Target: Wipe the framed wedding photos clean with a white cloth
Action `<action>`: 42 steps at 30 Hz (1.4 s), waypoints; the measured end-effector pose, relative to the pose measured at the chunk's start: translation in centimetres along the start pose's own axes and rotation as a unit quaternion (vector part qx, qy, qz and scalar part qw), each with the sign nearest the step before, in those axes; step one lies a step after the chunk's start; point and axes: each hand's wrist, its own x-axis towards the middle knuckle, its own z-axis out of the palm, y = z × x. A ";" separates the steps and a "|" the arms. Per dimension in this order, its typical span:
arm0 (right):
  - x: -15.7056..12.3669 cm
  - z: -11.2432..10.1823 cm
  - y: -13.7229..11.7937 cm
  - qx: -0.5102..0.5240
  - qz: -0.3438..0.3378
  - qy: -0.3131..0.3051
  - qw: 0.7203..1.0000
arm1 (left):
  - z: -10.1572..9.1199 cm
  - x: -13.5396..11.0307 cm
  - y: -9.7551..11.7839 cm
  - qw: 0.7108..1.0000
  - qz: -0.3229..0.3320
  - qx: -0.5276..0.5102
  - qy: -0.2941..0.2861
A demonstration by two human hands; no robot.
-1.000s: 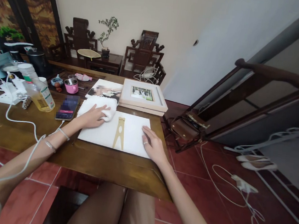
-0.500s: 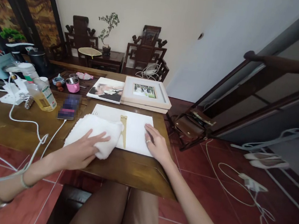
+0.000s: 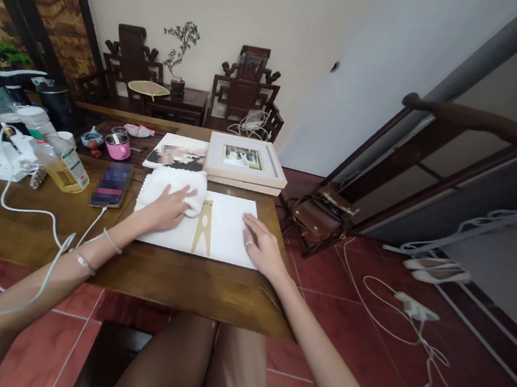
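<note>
My left hand (image 3: 170, 207) lies with its fingers spread on top of a folded white cloth (image 3: 156, 184). The cloth rests over the upper left of a white rectangular panel (image 3: 231, 230), which has a gold A-shaped design (image 3: 204, 222) on it. Beneath the cloth, the panel's upper left part is hidden. Flat against the panel's right edge is my right hand (image 3: 262, 244), fingers stretched out and a ring on one of them.
Beyond the panel stand a photo print (image 3: 177, 153) and a framed picture (image 3: 244, 158). To the left are a phone (image 3: 111, 184) on a cable, an oil-coloured bottle (image 3: 69, 170), a pink cup (image 3: 118, 148) and a power strip (image 3: 10, 161). A chair with a brown bag (image 3: 318, 215) stands right.
My left hand has pushed the cloth away from me, up the panel, uncovering its lower left and the whole gold design. My right hand stays at the right edge; the view has shifted slightly.
</note>
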 end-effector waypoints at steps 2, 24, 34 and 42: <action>0.0 0.0 0.0 0.004 -0.001 0.002 1.000 | -0.3 -1.8 1.5 1.000 -0.009 0.001 -0.019; 0.0 0.0 0.0 -0.009 0.000 -0.002 1.000 | -0.9 4.3 1.4 0.996 -0.002 -0.092 -0.015; 0.0 -0.1 -0.2 -0.013 -0.002 -0.005 1.000 | 0.4 -1.5 10.2 0.996 0.079 0.039 -0.014; 0.1 0.0 0.1 -0.001 -0.001 -0.002 1.000 | 0.2 0.0 9.9 0.998 0.060 0.021 -0.016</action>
